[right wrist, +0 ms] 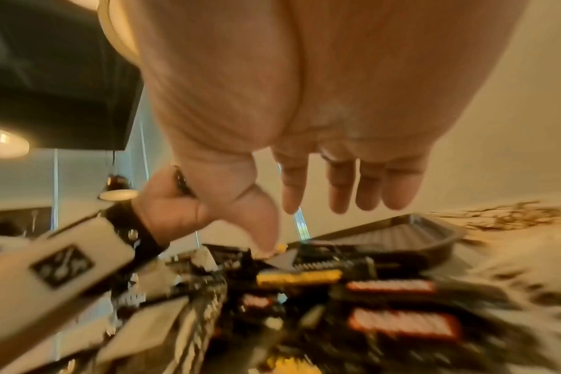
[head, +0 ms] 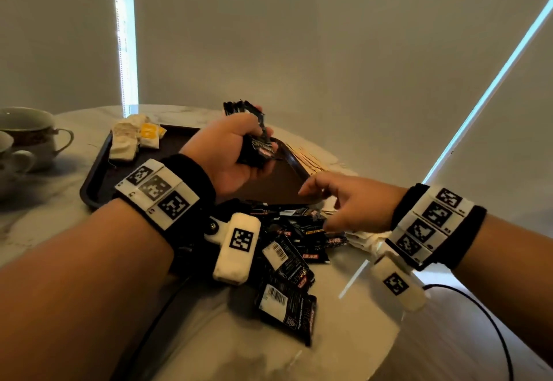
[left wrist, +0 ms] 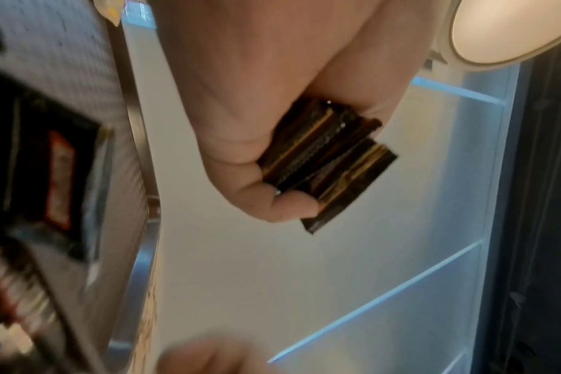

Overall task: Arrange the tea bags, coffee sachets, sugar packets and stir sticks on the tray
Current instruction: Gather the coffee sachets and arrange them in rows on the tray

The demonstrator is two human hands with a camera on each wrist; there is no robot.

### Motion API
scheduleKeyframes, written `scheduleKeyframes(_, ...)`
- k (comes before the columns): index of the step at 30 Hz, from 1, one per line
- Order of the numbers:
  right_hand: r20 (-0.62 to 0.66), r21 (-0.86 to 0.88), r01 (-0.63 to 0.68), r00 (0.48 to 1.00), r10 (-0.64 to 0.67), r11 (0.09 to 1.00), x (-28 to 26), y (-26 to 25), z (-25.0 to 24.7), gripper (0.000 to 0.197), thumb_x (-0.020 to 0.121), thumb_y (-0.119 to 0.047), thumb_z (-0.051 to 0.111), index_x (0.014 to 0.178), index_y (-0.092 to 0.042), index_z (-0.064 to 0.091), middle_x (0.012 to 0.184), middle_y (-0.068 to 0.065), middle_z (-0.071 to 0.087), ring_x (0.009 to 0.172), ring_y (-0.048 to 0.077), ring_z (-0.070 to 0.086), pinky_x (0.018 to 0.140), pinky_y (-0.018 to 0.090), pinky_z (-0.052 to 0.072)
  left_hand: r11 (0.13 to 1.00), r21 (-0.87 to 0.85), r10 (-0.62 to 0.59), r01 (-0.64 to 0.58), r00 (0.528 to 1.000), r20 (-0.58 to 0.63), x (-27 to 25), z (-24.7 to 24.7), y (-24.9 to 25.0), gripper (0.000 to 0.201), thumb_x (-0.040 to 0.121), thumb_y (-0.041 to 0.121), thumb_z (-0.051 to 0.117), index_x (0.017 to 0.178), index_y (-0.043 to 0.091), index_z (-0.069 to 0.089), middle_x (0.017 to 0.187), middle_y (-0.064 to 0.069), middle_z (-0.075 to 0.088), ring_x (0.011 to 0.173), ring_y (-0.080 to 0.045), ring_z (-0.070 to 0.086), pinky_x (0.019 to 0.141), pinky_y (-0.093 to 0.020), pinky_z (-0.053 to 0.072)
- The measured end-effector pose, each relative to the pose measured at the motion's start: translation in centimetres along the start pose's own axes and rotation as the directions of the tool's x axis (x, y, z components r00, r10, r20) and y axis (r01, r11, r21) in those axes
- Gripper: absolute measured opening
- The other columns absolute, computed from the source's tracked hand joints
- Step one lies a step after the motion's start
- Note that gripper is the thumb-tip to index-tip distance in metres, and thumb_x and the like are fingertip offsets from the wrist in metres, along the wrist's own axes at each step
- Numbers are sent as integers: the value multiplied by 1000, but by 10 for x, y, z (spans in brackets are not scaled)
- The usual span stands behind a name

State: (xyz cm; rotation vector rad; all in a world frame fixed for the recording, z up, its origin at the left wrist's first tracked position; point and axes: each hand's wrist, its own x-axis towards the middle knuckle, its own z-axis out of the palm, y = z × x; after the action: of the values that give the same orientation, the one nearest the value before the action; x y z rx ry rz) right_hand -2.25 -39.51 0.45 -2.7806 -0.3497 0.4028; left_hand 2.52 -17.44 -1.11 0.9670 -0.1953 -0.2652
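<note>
My left hand [head: 236, 153] grips a stack of black coffee sachets [head: 254, 138] upright above the dark tray [head: 98, 177]. The left wrist view shows the stack's ends [left wrist: 330, 162] poking out of my fist [left wrist: 273, 126]. A loose pile of black coffee sachets [head: 293, 249] lies on the table just in front of the tray. My right hand [head: 338, 201] hovers over that pile with fingers extended and holds nothing; the right wrist view shows those fingers [right wrist: 340, 192] spread above the sachets [right wrist: 368, 303]. Tea bags [head: 125, 141] lie in the tray's far left corner.
Two cups [head: 27, 144] stand at the left on the round marble table [head: 344, 344]. Thin stir sticks [head: 311, 156] lie beyond the tray's right edge. Pale paper packets [head: 362, 237] sit under my right hand. Cables [head: 478, 306] run off both wrists.
</note>
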Motion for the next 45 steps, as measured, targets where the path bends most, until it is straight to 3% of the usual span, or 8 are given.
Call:
scheduleKeyframes(5,42,-141,33,999,-27,989,-8,2,10,74,70,-45,85,132,-45,43,131,-12,40,120,9,43,109,33,41,997,-71,14,-15,1000,-16,5,-16,15,22,95,10,43,114,18,51,93,-6,55,78,-20,58,54,-31,50)
scheduleKeyframes(13,102,-198,101,991,-82,975,-22,-43,36,92,48,-73,84,121,-39,40,117,-17,51,98,7,59,81,32,60,997,-66,20,-24,998,-55,8,-27,17,24,94,12,42,117,17,48,92,-5,56,72,-18,61,53,-32,50)
scheduleKeyframes(21,31,-213,36,999,-30,976,-18,-42,56,73,65,-56,86,113,-32,38,91,-7,59,77,9,60,64,35,56,997,-74,32,-35,999,-37,6,-25,17,26,94,10,42,116,21,51,92,-5,57,74,-18,59,54,-32,50)
scheduleKeyframes(28,12,199,0,1000,-3,980,-19,-22,23,37,85,-17,77,112,-33,57,92,-5,71,80,10,70,74,33,60,1000,-28,-6,6,1000,5,5,-23,15,14,96,18,54,110,21,56,90,-4,59,77,-20,64,72,-48,60)
scheduleKeyframes(33,-264,836,218,964,22,504,-10,-21,-11,39,76,4,64,111,-13,62,99,14,72,81,28,74,62,39,60,991,115,-86,73,990,108,-1,-16,8,49,74,40,78,115,20,61,103,-6,63,99,-27,67,82,-57,58)
scheduleKeyframes(36,-389,878,362,921,29,313,-1,-31,-20,41,70,1,65,109,-9,58,95,14,72,86,29,72,66,40,61,974,165,-195,156,947,255,-6,-5,-1,69,73,41,78,133,13,58,125,-19,66,115,-37,66,81,-53,59)
scheduleKeyframes(42,-490,756,398,870,47,520,7,-47,-10,28,85,-4,71,109,-11,60,87,6,69,68,9,70,51,19,51,964,217,-225,153,904,364,-14,10,-14,58,87,35,69,135,5,57,128,-27,62,112,-40,65,84,-45,58)
scheduleKeyframes(45,-535,607,347,844,45,715,9,-47,-6,24,87,-22,74,108,-19,63,97,9,68,76,8,70,66,22,54,977,130,-205,171,922,328,-14,10,-14,56,92,26,65,140,0,53,124,-25,62,107,-36,67,81,-45,58)
